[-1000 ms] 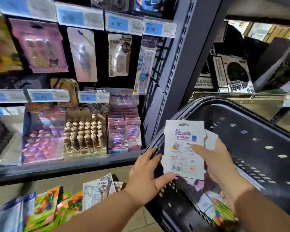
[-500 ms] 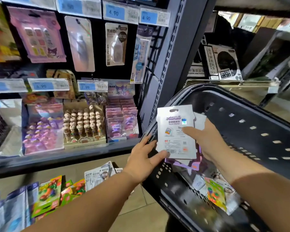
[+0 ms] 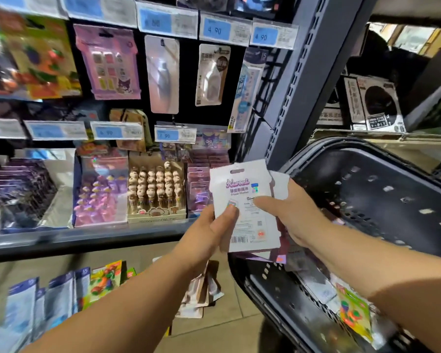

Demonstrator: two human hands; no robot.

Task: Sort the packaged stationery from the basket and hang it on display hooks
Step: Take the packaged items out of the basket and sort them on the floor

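Note:
A white eraser pack [image 3: 250,225] with purple lettering and a barcode faces me, held up over the near rim of the black basket [image 3: 382,200]. My left hand [image 3: 211,233] pinches its left side, thumb on the front. My right hand [image 3: 288,212] grips its right side, thumb across the front, with at least one more pack stacked behind it. Other packs [image 3: 351,309] lie in the basket's bottom. Hooks on the black back panel carry a purple eraser card [image 3: 110,62], a clear pack [image 3: 162,75] and a correction tape pack [image 3: 213,75].
A grey shelf upright [image 3: 295,80] stands between the display and the basket. Blue price tags [image 3: 214,29] run along the rails. A shelf below holds a box of figure pens [image 3: 155,192] and purple boxes. Blue and colourful packs [image 3: 61,301] hang lower left.
My left hand moved from under the pack's lower left corner to pinch its left side with the thumb on front. The pack stayed in my right hand; the view shifted.

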